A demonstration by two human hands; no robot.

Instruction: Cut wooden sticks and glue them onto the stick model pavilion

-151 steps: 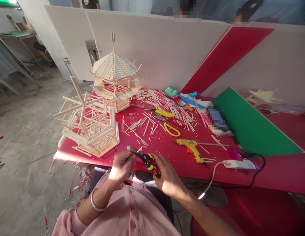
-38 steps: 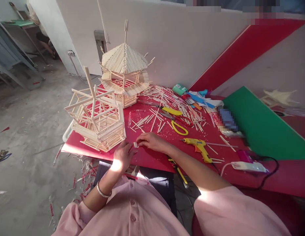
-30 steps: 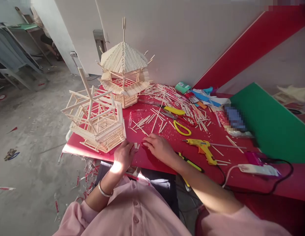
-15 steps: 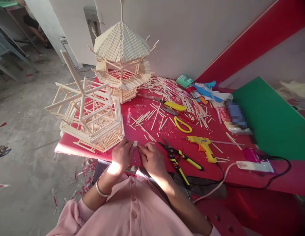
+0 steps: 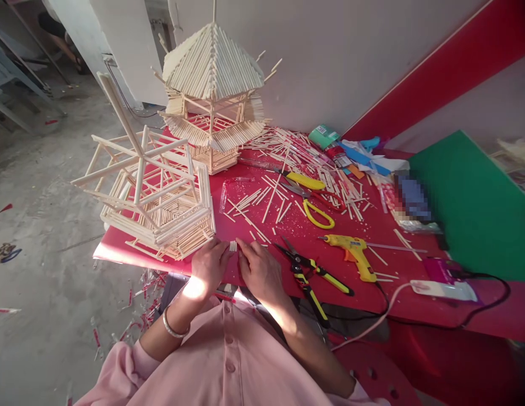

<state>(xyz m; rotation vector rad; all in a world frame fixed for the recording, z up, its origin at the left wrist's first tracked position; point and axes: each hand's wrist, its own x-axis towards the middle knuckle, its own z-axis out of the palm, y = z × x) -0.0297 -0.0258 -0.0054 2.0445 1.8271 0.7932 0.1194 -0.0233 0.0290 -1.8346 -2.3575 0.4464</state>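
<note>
Near the table's front edge, a few short pale wooden sticks (image 5: 233,246) lie side by side between my two hands. My left hand (image 5: 209,265) pinches them from the left, its fingers closed. From the other side my right hand (image 5: 259,268) grips them between thumb and fingertips. Just beyond my left hand stands an open stick framework (image 5: 169,194) with several sides and a tall post. Behind it rises a pagoda model (image 5: 214,67) with stick-covered roofs. Cutting pliers (image 5: 307,270) with black and yellow handles lie open to the right of my right hand.
A yellow glue gun (image 5: 351,251) with a cord rests on the red table (image 5: 254,276). Loose sticks (image 5: 283,146) and yellow-handled scissors (image 5: 317,217) lie farther back. A power strip (image 5: 444,289) and green board (image 5: 477,214) are at the right. Wrappers litter the floor at left.
My right fingertips have shifted slightly, and the sticks between my hands now show more upright. The camera view has moved a little; the things on the table stay in place.
</note>
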